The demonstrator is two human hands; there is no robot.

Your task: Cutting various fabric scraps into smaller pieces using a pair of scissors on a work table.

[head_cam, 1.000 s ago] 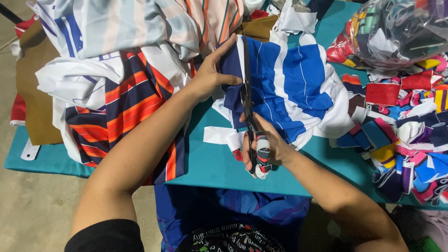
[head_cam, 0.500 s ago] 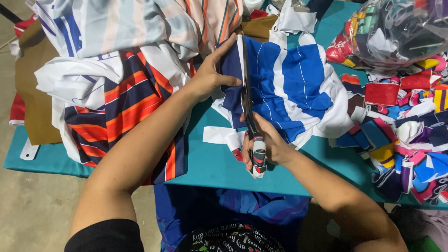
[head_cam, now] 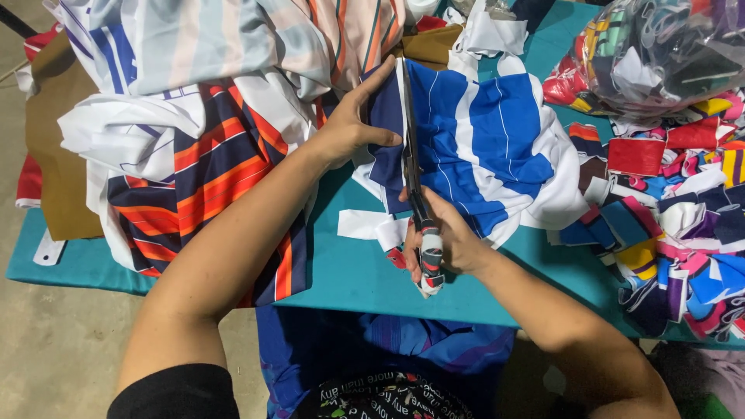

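In the grip of the right hand (head_cam: 446,244), wrapped shut round taped handles near the front edge of the surface (head_cam: 349,275): scissors (head_cam: 411,167), blades pointing away. Blades drawn nearly together now and reaching further up the blue cloth (head_cam: 497,147) than half a second ago; pushed forward along the same line since then.

Just beyond, flat on that cloth (blue with white bands, lying mid-surface), the left hand (head_cam: 353,128): an open grip, holding nothing, only pressing down the navy flap left of the blades, fingertips up at the far edge. Hardly shifted from a second ago, merely stretched a little further up alongside the blades.

Judged from that: cut run almost to the far edge, with little left uncut ahead of the tips.

Beside the right hand, a white strip (head_cam: 363,225) loose on the teal. To the left, a striped cloth (head_cam: 209,171) in orange and navy, hanging over the front edge. To the right, a heap of scraps (head_cam: 675,225) in many colours. Farthest off, a pale sheet (head_cam: 233,39) at top left and a clear bag (head_cam: 660,46) stuffed with offcuts at top right.
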